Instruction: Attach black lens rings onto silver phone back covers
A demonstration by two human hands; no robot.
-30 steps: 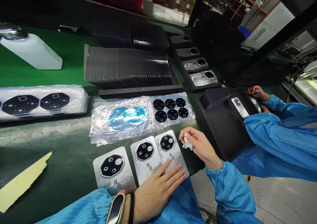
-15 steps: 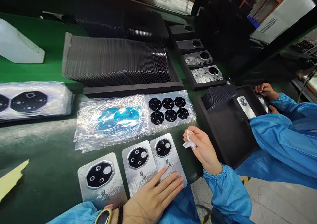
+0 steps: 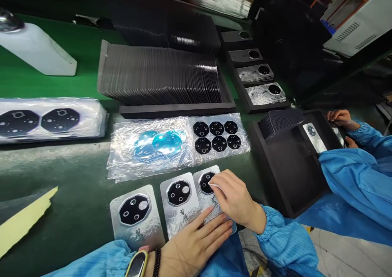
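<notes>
Three silver phone back covers with black camera areas lie in a row at the table's front edge: the left cover [image 3: 150, 224], the middle cover [image 3: 174, 216] and the right cover [image 3: 204, 199]. Across the lower part of the right cover, my left hand [image 3: 196, 240] lies flat with its fingers stretched out. My right hand [image 3: 234, 197] pinches a white wipe [image 3: 214, 185] at that cover's black camera area. Most of the wipe is hidden by the fingers.
Behind the covers lie plastic film sheets [image 3: 125, 162] and a sheet of black octagonal stickers [image 3: 200, 145]. A rack of dark plates [image 3: 159, 75] stands further back. A black tray [image 3: 275, 167] is at right, beside a co-worker's blue sleeve [image 3: 352, 171]. Torn yellow paper [image 3: 27, 224] lies left.
My right hand has moved left with the wipe, from beside the right cover onto its camera area. My left hand stays flat on that cover. The view has shifted slightly.
</notes>
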